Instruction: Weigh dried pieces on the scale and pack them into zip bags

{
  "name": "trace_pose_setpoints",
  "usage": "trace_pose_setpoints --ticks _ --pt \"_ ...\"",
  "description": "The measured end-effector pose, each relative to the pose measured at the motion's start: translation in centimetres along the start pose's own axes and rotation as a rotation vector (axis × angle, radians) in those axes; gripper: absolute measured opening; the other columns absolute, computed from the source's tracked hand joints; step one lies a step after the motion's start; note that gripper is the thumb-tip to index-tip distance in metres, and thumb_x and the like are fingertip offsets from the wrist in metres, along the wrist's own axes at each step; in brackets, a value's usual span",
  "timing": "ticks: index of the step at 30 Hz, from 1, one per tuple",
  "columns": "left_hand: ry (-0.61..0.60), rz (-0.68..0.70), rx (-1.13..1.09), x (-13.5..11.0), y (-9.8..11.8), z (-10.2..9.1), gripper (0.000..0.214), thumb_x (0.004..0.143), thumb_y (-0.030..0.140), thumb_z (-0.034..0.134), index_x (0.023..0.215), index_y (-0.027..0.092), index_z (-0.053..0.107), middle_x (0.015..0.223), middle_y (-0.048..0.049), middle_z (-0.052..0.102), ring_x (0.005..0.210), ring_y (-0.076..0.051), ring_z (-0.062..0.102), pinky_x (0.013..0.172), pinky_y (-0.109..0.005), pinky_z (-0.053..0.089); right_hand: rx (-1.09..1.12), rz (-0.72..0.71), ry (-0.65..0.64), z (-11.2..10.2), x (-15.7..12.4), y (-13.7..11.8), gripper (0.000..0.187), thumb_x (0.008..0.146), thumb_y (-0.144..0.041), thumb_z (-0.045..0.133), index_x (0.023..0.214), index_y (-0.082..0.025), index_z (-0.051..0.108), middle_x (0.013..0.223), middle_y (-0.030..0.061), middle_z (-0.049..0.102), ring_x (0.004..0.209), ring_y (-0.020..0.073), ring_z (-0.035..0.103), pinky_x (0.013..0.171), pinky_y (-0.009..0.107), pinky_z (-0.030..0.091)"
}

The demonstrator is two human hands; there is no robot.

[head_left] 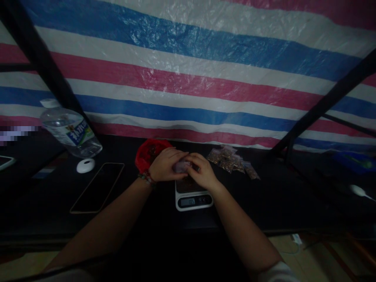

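Observation:
Above a small white digital scale with a dark weighing plate, my two hands meet around a small clear plastic bag. My left hand, with a beaded bracelet at the wrist, grips the bag from the left. From the right, my right hand pinches the bag with thumb and fingers. What lies inside the bag is hard to see. The scale's lit display shows digits. Behind my left hand is a red bag or lined bowl with dark small pieces in it, partly covered by the hand.
Several small filled zip bags lie in a pile right of the hands. On the left are a phone, a white rounded case and a large plastic bottle. A white spoon lies far right. Striped sheeting hangs behind the black table.

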State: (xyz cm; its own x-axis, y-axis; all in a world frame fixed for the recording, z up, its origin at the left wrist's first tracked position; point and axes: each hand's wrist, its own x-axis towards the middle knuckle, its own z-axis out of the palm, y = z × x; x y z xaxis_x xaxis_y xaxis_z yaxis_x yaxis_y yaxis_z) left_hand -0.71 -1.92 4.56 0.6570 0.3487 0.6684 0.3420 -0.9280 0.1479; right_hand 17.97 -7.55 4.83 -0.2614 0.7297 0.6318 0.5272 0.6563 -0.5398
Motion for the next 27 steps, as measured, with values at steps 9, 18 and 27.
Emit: trace_pose_setpoints --ticks 9,18,27 --pt "0.083 -0.202 0.061 -0.1 -0.6 0.6 0.066 0.073 0.05 0.065 0.127 0.014 0.052 0.114 -0.014 0.063 0.108 -0.03 0.058 0.096 -0.046 0.044 -0.048 -0.011 0.046 -2.5 2.2 1.6 0.027 0.094 -0.026 0.043 0.108 -0.022 0.065 0.106 0.0068 0.064 0.104 0.0181 0.058 0.093 0.037 0.046" --pt "0.016 -0.504 0.003 -1.1 -2.7 3.7 0.062 0.075 0.043 0.063 0.127 0.012 0.049 0.122 -0.0155 0.058 0.114 -0.03 0.055 0.099 -0.047 0.043 0.009 0.195 -0.19 -3.6 -1.1 7.5 0.072 0.07 -0.034 0.074 0.134 -0.021 0.045 0.12 0.0124 0.061 0.113 0.0244 0.056 0.097 0.045 0.042" --pt "0.018 -0.558 -0.034 -1.2 -2.6 4.0 0.064 0.071 0.05 0.067 0.12 0.012 0.05 0.115 -0.0159 0.059 0.108 -0.03 0.057 0.094 -0.046 0.047 -0.109 0.18 -0.229 -3.0 -1.0 6.4 0.033 0.07 -0.022 0.072 0.102 -0.018 0.065 0.102 0.0077 0.067 0.099 0.0213 0.06 0.09 0.04 0.046"
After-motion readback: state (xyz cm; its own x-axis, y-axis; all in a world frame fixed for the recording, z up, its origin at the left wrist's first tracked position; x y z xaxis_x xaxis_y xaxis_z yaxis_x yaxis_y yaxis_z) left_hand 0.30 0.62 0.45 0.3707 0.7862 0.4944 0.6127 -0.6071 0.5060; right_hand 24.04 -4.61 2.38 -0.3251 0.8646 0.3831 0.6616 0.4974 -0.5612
